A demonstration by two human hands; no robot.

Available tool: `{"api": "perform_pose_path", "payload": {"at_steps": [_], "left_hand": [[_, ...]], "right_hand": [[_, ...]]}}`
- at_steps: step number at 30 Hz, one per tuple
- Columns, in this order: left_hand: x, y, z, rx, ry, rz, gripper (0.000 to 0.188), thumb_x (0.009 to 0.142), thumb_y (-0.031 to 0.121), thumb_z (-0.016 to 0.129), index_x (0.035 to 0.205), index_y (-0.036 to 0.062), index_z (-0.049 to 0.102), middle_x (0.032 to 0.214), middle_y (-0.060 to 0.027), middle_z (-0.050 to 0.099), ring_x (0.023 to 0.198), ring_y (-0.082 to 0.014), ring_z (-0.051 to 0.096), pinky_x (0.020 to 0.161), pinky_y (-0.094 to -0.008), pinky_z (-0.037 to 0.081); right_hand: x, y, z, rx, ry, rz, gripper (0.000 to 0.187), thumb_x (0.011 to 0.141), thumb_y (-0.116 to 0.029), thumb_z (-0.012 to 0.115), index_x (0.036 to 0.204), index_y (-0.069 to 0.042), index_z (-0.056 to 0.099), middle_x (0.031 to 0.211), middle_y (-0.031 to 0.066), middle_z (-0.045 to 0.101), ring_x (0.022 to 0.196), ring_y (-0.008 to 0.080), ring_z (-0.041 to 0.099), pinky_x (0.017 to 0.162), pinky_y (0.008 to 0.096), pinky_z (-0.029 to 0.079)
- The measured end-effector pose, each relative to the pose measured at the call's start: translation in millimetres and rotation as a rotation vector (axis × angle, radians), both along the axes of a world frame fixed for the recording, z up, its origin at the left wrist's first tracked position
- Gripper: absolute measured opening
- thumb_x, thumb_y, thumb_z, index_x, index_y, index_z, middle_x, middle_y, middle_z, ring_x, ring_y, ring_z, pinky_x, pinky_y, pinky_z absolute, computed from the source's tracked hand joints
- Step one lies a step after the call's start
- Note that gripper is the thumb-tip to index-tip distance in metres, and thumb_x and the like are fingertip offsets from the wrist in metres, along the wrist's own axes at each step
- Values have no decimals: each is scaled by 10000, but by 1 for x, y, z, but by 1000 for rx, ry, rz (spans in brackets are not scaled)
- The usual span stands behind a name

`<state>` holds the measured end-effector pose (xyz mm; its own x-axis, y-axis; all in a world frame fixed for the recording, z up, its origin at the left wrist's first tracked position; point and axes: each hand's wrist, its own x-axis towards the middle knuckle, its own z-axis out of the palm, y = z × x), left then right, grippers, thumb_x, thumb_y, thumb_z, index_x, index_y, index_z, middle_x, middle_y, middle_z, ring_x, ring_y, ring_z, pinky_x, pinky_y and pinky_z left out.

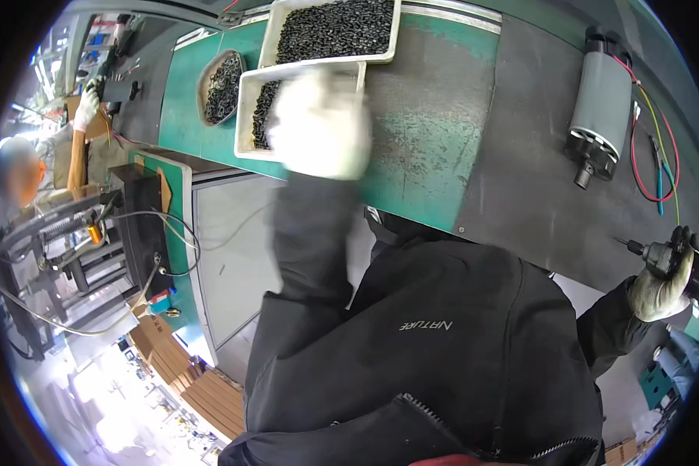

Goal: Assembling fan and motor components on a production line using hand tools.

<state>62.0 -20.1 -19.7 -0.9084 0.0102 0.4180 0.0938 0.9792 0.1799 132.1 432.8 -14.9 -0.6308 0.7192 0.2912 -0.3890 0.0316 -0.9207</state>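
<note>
My left hand [318, 128], in a white glove, is over the near white tray [245, 109], which holds small black parts [264, 116]. Motion smears its fingers, so what they hold, if anything, does not show. At the far right my gloved right hand [660, 293] is closed around a dark power screwdriver [660, 256], whose thin bit points left. Past the near tray stands a second white tray [396, 35], filled with small black pieces [334, 31]. To their left lies a shallow dish [203, 89] with black rings [224, 87].
A grey cylindrical motor [600, 97] with a threaded shaft lies at the right of the bench. Beside it are red and yellow wires [635, 155] and blue-handled pliers [659, 182]. A machine frame [78, 256] stands at left, with another person's gloved hand [87, 107] beyond.
</note>
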Motion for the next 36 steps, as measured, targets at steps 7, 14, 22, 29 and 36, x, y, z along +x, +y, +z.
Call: {"api": "perform_pose_path", "payload": {"at_steps": [7,14,22,29,36], "left_hand": [[-26,-110,-23,-151,-241,287,240,795,188,647,970,25,662,941,-168,660,871,-304,648,781,-361,502],[-34,-119,-31,-63,-203,304,208,803,221,612,899,44,663,902,-142,658,838,-298,644,775,-374,505],[-7,-96,7,165,-150,149,91,834,91,567,870,8,573,859,-139,608,754,-266,608,702,-347,483],[18,88,19,2078,-649,-988,206,764,-47,598,941,-7,501,801,-93,528,616,-121,487,559,-252,404],[46,204,-3,2447,-1366,-880,324,889,333,611,1105,103,539,862,0,439,614,-54,350,664,-242,341]], "right_hand": [[-10,19,-8,71,-21,109,260,914,-98,542,1092,89,570,950,210,633,541,135,492,491,276,422],[-16,9,-7,76,37,179,335,874,5,563,1182,92,469,1057,182,601,961,295,614,912,438,486],[-15,-9,9,61,57,231,387,856,1,592,1211,73,454,1085,185,582,980,309,605,896,439,483],[-11,-59,59,-306,257,499,422,797,0,566,1194,28,427,1078,117,498,994,246,487,837,367,420],[-19,-61,102,-471,781,788,309,716,-1,590,998,-22,466,958,54,465,901,150,415,709,295,380]]}}
